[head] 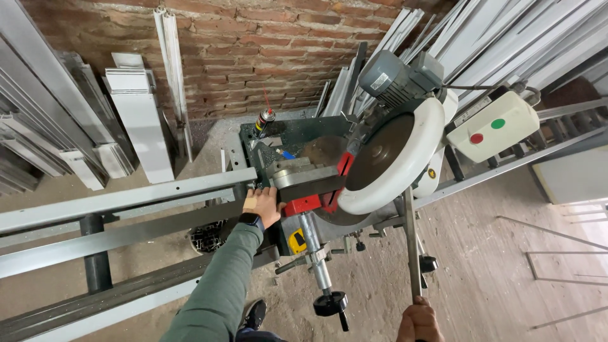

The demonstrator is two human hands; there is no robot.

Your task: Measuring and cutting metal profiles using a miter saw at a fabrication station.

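My left hand (263, 204), in a green sleeve with a dark wristwatch, presses on a grey metal profile (126, 199) where it meets the red clamp (303, 204) of a chop saw. My right hand (419, 322) at the bottom edge is closed around the saw's long metal handle bar (410, 240). The round saw blade (380, 152) sits in a white guard (415, 158), with a grey motor (396, 76) above it. The blade is lowered close to the profile end.
A white switch box (500, 126) with a green and a red button stands to the right. Long profiles (95, 240) lie on a roller stand at left. White profiles (136, 120) lean on the brick wall. A spray can (263, 121) stands behind the saw.
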